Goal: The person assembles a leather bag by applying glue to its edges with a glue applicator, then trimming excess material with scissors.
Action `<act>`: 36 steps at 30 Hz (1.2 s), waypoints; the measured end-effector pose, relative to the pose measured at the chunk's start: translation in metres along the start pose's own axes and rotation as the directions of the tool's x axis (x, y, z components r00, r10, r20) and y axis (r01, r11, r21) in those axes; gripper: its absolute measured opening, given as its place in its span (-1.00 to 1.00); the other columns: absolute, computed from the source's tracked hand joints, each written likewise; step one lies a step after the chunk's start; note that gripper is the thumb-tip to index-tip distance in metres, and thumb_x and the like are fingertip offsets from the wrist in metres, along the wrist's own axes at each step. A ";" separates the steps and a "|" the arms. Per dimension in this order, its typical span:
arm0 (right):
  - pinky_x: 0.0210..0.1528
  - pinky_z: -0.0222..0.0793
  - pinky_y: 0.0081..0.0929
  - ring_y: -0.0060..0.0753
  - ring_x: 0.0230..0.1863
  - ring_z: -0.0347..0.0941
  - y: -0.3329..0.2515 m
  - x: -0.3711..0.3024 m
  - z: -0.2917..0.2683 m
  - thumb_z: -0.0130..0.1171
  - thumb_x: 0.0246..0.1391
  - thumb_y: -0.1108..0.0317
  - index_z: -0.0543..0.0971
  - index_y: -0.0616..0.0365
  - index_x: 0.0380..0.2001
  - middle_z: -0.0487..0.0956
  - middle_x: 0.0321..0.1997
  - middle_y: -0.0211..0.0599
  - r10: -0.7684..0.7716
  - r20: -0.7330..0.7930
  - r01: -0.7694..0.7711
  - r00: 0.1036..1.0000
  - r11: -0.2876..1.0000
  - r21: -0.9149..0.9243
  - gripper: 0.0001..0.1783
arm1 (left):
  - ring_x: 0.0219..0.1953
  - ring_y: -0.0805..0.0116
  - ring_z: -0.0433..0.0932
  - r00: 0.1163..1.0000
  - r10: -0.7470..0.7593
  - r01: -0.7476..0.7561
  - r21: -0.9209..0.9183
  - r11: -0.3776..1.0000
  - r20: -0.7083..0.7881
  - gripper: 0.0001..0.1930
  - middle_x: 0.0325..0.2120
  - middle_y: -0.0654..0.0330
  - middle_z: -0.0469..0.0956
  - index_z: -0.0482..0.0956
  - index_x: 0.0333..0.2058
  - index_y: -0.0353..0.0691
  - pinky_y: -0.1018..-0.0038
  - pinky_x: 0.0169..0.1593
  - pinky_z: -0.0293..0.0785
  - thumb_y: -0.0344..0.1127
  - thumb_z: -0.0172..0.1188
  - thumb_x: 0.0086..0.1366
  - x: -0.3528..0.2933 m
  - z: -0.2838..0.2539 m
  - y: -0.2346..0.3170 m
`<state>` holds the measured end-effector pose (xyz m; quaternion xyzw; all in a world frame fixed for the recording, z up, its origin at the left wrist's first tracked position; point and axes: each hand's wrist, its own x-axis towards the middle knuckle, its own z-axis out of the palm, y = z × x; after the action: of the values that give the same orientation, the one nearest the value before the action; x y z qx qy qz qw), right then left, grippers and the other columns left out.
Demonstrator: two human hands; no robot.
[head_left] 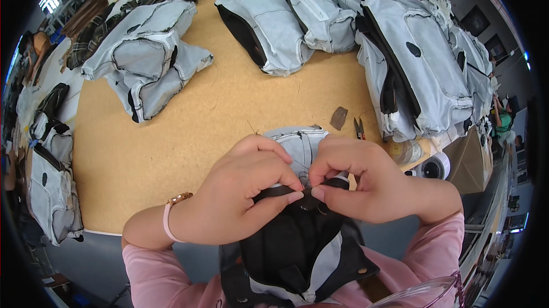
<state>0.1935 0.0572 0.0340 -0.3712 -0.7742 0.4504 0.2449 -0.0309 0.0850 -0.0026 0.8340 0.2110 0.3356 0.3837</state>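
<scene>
Black-and-grey bag (293, 238): it lies at the near edge of the table (171, 148), its grey end on the tabletop beyond the hands and its black part hanging toward the person's lap. Along its top runs a dark edge strip (272, 192), whose long axis goes roughly left to right between the two hands, across the line of the bag itself. The left hand (237, 185) has its thumb and forefinger closed on the strip from the left; the right hand (369, 185) pinches it likewise from the right. The fingertips nearly meet over the bag's middle, so neither hand is clearly nearer. Whether anything small sits between them is too hidden to tell.

Beyond the right hand, a pair of small snips (358, 129) lies beside a brown flat piece (338, 118), both well within that hand's side. Farther out, a pile of grey bags (437, 62) fills the right, two more grey pieces (266, 22) lie at the far edge, and another grey bag (146, 59) rests to the left.
</scene>
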 end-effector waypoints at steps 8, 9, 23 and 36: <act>-0.31 0.23 -0.30 -0.15 -0.34 0.35 -0.010 -0.001 -0.003 0.15 -0.07 0.58 0.54 0.17 -0.38 0.36 -0.44 -0.24 -0.090 -0.003 0.083 0.996 0.928 -0.364 -0.86 | -0.16 0.30 0.44 0.966 -0.213 0.230 -0.111 0.967 0.148 -0.91 -0.36 0.23 0.51 0.58 -0.35 -0.23 0.45 -0.06 0.34 -0.44 0.27 0.14 0.003 -0.012 -0.003; -0.31 0.23 -0.30 -0.15 -0.34 0.35 -0.011 -0.001 -0.003 0.15 -0.07 0.58 0.54 0.17 -0.38 0.36 -0.44 -0.24 -0.090 -0.002 0.083 0.996 0.927 -0.365 -0.86 | -0.16 0.31 0.44 0.964 -0.210 0.227 -0.096 0.969 0.162 -0.92 -0.36 0.23 0.51 0.58 -0.35 -0.23 0.45 -0.06 0.33 -0.43 0.25 0.16 0.003 -0.013 -0.003; -0.33 0.32 -0.19 0.01 -0.29 0.41 -0.024 -0.006 0.000 0.10 -0.16 0.64 0.38 0.23 -0.23 0.40 -0.33 -0.09 -0.088 -0.040 0.056 0.995 0.861 -0.506 -0.66 | -0.12 0.29 0.41 0.973 -0.185 0.204 -0.142 0.969 0.136 -0.91 -0.31 0.22 0.50 0.58 -0.30 -0.23 0.42 0.01 0.31 -0.48 0.14 0.22 0.001 -0.012 -0.001; -0.44 0.29 -0.28 -0.14 -0.45 0.36 -0.020 -0.008 0.007 0.16 -0.30 0.58 0.36 0.19 -0.45 0.30 -0.44 -0.23 -0.242 -0.005 0.173 0.970 0.709 -0.684 -0.75 | -0.30 0.28 0.42 0.998 -0.037 0.038 0.042 0.998 -0.044 -0.80 -0.49 0.28 0.45 0.58 -0.45 -0.19 0.45 -0.25 0.39 -0.46 0.43 -0.08 -0.004 0.010 0.000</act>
<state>0.1866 0.0409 0.0483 -0.3661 -0.9091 0.0884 0.1779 -0.0261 0.0773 -0.0088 0.8304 0.2420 0.3419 0.3674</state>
